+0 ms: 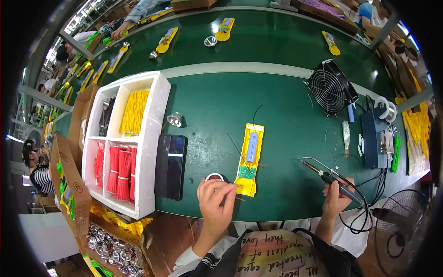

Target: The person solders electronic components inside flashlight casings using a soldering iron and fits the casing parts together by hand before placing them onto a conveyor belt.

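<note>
In front of me lies a yellow plastic housing, with a blue cylindrical battery and a small green circuit board in it. Black and red wires stick out around it. My left hand is closed in a pinch at the housing's lower left edge, on what looks like a thin wire. A round, pale-rimmed part shows partly behind those fingers; whether they touch it I cannot tell. My right hand grips a soldering iron, its tip pointing up and left, apart from the housing.
A white foam tray of yellow, red and black wires stands left, beside a black phone and a silver reflector. Right are a black fan, a soldering station and a solder spool. More yellow housings lie beyond.
</note>
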